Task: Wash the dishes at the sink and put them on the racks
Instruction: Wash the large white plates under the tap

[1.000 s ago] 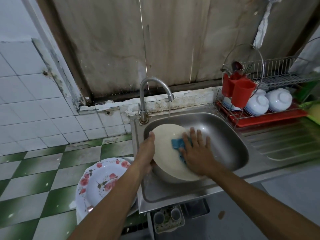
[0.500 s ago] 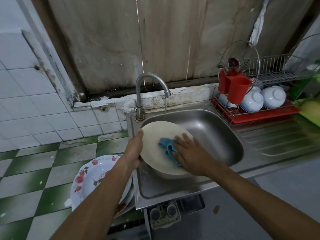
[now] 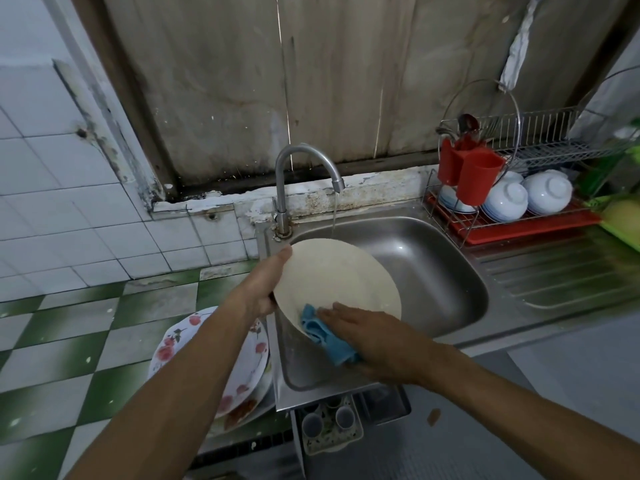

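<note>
Two bare hands work over the stainless-steel sink basin (image 3: pixel 426 268). Left hand (image 3: pixel 265 289): grip closed on the left rim of the round cream-coloured plate (image 3: pixel 332 275), thumb on the upper edge, remaining fingers hidden behind the plate. Plate is tilted, face toward the camera, held above the near-left part of the basin. Right hand (image 3: pixel 377 336): palm down, fingers flat, pressing the blue dishcloth (image 3: pixel 323 336) against the near edge of the plate; cloth is pinned under the hand, not pinched between fingertips, and its near end hangs off the plate rim.

Curved chrome tap (image 3: pixel 301 174) stands at the far-left corner of the sink. Thin water stream (image 3: pixel 334 216) runs from the spout and meets the far edge of the plate.

Left of the sink, on the green-and-white checked tile counter (image 3: pixel 69 341): stack of white plates with red flower print (image 3: pixel 239 358), partly covered by the left forearm. Top plate face up; qty in stack cannot be told.

Right of the sink, far side: chrome wire dish rack (image 3: pixel 554 147) w/ red drip tray (image 3: pixel 519 230). Lower tier holds white bowls (image 3: pixel 526 195), upside down, leaning together. Red plastic cutlery holder (image 3: pixel 471 174) hangs on the rack's left end, utensil handles showing above it. Upper tier contents not visible.
</note>
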